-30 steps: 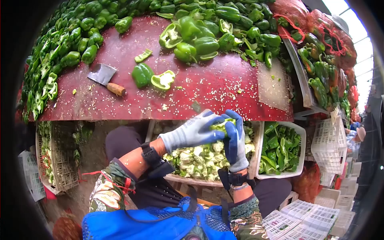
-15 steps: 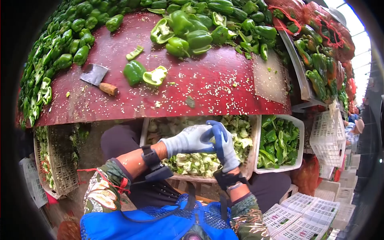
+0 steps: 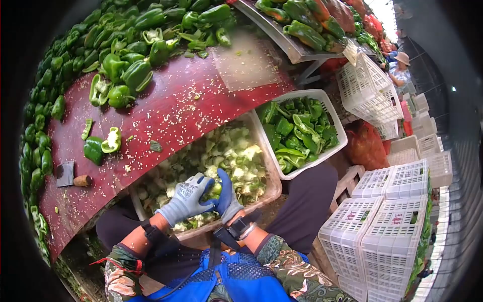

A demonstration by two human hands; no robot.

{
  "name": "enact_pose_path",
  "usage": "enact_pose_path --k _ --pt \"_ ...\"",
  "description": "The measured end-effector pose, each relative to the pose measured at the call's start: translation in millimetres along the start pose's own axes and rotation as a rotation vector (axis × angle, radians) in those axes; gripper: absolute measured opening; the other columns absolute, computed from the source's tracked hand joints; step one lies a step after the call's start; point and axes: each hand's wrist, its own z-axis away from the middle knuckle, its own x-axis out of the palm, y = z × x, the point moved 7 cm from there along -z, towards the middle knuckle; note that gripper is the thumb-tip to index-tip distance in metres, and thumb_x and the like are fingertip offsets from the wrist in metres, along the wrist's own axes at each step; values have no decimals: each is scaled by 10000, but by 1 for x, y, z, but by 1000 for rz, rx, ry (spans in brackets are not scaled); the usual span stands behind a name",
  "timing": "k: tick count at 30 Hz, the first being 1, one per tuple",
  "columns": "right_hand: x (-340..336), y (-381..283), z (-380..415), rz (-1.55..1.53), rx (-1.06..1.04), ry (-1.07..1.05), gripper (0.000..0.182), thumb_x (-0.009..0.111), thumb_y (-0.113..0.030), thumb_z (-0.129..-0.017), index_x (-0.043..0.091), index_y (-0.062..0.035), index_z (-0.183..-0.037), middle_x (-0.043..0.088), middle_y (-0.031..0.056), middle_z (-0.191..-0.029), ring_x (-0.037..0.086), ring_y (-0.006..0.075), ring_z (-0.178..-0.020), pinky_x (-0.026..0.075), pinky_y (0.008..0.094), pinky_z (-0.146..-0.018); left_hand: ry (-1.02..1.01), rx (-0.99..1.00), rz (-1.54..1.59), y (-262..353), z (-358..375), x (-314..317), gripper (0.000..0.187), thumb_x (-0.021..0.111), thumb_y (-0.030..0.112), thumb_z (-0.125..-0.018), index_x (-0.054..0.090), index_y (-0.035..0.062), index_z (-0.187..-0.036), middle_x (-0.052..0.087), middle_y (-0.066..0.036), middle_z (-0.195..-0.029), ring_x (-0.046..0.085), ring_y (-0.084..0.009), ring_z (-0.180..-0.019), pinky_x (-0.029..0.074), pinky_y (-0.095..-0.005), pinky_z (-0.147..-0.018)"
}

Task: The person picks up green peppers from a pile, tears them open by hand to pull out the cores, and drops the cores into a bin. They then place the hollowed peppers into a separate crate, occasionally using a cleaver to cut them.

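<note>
Both my hands wear grey and blue gloves and meet above a bin of pale pepper cores and scraps (image 3: 246, 166). A light green pepper piece (image 3: 214, 191) shows between them, mostly covered by fingers. My left hand (image 3: 187, 197) curls round its left side. On the other side my right hand (image 3: 229, 198) presses against it, the blue fingers pointing up. On the red table lie a cut pepper half (image 3: 111, 140), a whole green pepper (image 3: 93, 150) and a wide-bladed knife (image 3: 65, 173) with a wooden handle, out of both hands.
A white crate of cut green peppers (image 3: 299, 163) stands right of the scrap bin. Whole peppers (image 3: 151, 19) are heaped along the red table (image 3: 176, 100). Stacked white crates (image 3: 347, 236) are at the right. A person in a hat (image 3: 401, 70) is farther off.
The view has swung right, bringing more crates into sight. My hands, pressed together before, have come slightly apart, and the green piece between them now shows.
</note>
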Motion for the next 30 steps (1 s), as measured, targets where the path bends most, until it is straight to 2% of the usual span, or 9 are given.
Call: enact_pose_path --k 2,4,7,8,11,15,23,26,30 --pt "-3 -13 9 328 -395 -135 506 565 -330 -948 444 -62 -1360 558 112 -1256 568 210 -1110 492 369 -936 91 36 -27 10 2 4 542 729 353 -761 545 74 -1188 540 -159 -1077 560 -353 -1012 475 -438 -833" --pt "13 -22 45 781 -695 -278 561 559 -11 -933 322 -73 -1438 470 127 -1375 504 212 -1215 424 364 -1056 86 51 -53 17 5 16 598 734 348 -759 526 50 -1234 522 -198 -1160 519 -392 -1083 449 -456 -917" --pt "-27 0 27 647 -563 -356 950 848 -212 -703 299 10 -1446 427 166 -1415 442 260 -1296 341 375 -1116 34 20 -73 18 19 35 646 724 326 -766 493 50 -1302 489 -223 -1271 487 -422 -1165 420 -483 -992" --pt "-11 -18 48 1041 -854 -351 952 845 -129 -670 311 6 -1447 424 168 -1430 434 274 -1315 335 367 -1121 69 59 -143 25 20 36 645 719 303 -774 477 45 -1314 472 -236 -1299 497 -428 -1172 442 -476 -975" --pt "-11 -24 40 1004 -787 -395 921 803 -27 -660 326 -16 -1448 432 167 -1433 426 284 -1333 329 356 -1126 31 -92 -110 39 9 38 591 692 313 -801 479 67 -1294 494 -188 -1261 547 -384 -1117 502 -462 -882" --pt "-24 -50 50 1204 -1056 -360 732 740 -31 -710 425 11 -1370 500 198 -1369 478 327 -1294 353 393 -1116 71 -223 6 29 -12 64 599 692 339 -811 471 59 -1293 540 -216 -1222 583 -408 -1053 505 -465 -860" --pt "-28 -79 51 853 -815 -482 621 735 -55 -771 467 -6 -1329 547 169 -1314 540 291 -1210 419 370 -1041 178 -317 116 42 -38 78 543 760 275 -753 530 14 -1168 575 -196 -1086 609 -381 -980 505 -424 -817" --pt "-8 -96 70 846 -1117 -498 357 583 -61 -887 520 -13 -1235 570 172 -1262 555 265 -1170 409 353 -1037 221 -296 -80 57 -36 69 537 759 254 -735 486 19 -1135 516 -201 -1029 589 -399 -889 498 -455 -745" --pt "-5 -97 62 852 -979 -404 358 616 -102 -873 534 -14 -1210 578 148 -1215 565 252 -1126 436 346 -992 244 -353 -68 48 -34 71 530 746 244 -745 477 32 -1149 493 -202 -1046 586 -392 -880 499 -460 -722"
